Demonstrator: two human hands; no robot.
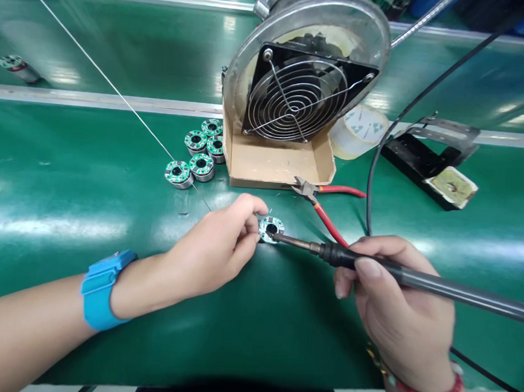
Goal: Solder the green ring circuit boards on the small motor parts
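A soldering iron [373,265] lies in my right hand [406,311], fingers wrapped round its dark handle. Its metal tip meets the lower part of a small round green circuit board [278,225] with a dark centre hole. My left hand [217,240] is closed at the board's left edge, thumb and fingers bent together. Thin solder wire [202,197] runs down from the upper left, past a group of motors, to the left hand; its end is hidden by the fingers. Red-handled cutting pliers [309,190] lie just behind the board, jaws toward the left.
Several motors [200,165] topped with round boards stand at the back left. A fan [297,97] in a metal hood rises behind a cardboard tray [277,161]. Right of it are a tape roll [359,131], a black cable [371,185] and an iron stand with a sponge [451,187].
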